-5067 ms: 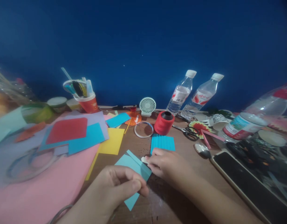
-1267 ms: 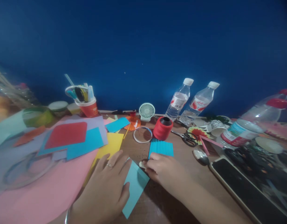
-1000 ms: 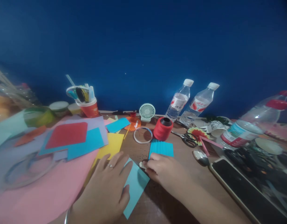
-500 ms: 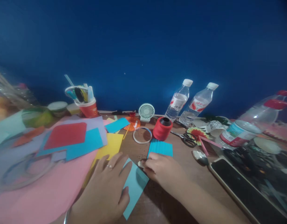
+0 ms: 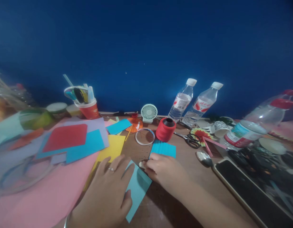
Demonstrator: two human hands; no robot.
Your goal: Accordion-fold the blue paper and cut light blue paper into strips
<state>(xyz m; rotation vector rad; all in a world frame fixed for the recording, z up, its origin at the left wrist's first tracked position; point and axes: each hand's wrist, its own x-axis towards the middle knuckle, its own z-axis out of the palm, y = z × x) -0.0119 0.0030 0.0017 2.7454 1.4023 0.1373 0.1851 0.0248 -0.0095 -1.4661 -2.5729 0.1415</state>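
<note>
My left hand [image 5: 110,183] lies flat with its fingers spread, pressing on a light blue sheet of paper [image 5: 139,188] on the table. A ring shows on one finger. Closed in a pinch, my right hand [image 5: 164,169] grips a small white eraser [image 5: 141,164] at the sheet's upper right edge; most of the eraser is hidden by the fingers. Dark crumbs dot the wood just beyond it. A folded bright blue paper [image 5: 163,148] lies right behind my right hand, and yellow paper [image 5: 112,147] sits beyond my left fingers.
Behind stand a red thread spool [image 5: 165,129], a small fan [image 5: 149,113] and two water bottles [image 5: 182,101]. Scissors [image 5: 192,141], a spoon [image 5: 204,158] and a phone [image 5: 246,190] lie to the right. Pink paper [image 5: 48,202] and a red cup [image 5: 88,110] of pens are left.
My right hand has shifted very slightly left with the eraser. My left hand stays on the light blue paper. The whole view has moved a little.
</note>
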